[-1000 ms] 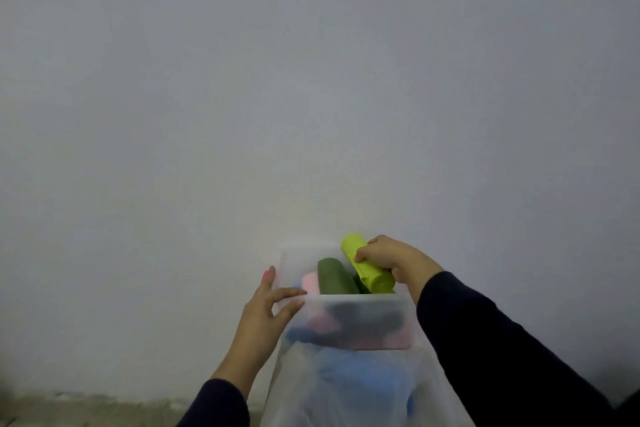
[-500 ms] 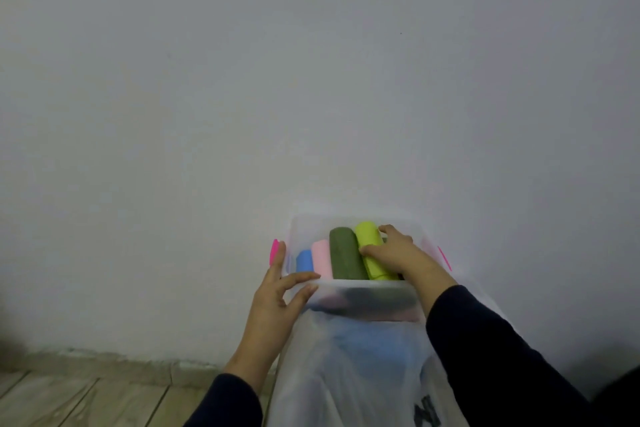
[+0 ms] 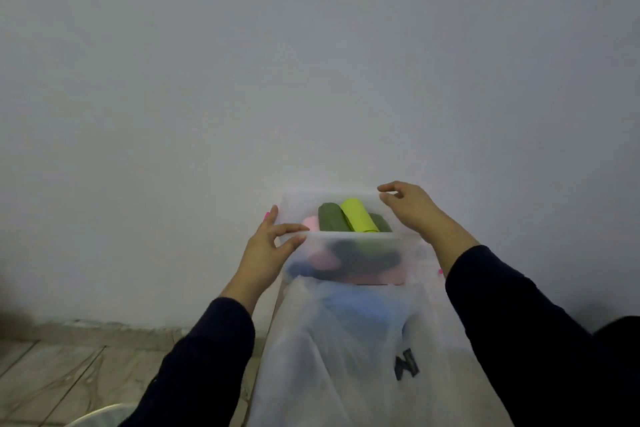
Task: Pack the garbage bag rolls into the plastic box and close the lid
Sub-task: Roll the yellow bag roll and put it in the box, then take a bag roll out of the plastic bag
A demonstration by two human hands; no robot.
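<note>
A translucent plastic box stands against the white wall, its top uncovered. Inside lie several garbage bag rolls side by side: a lime-yellow roll, a dark green roll, a pink roll and another dark roll at the right. My left hand holds the box's near left corner, thumb over the rim. My right hand hovers over the right side of the box, fingers loosely spread, holding nothing. No lid shows.
A translucent white plastic bag with blue contents and a black mark lies in front of the box. Wooden floor is at lower left, with a pale round rim at the bottom edge.
My right hand let go of the lime-yellow roll, now lying in the box, and lifted toward the right rim. My left hand stayed on the left corner.
</note>
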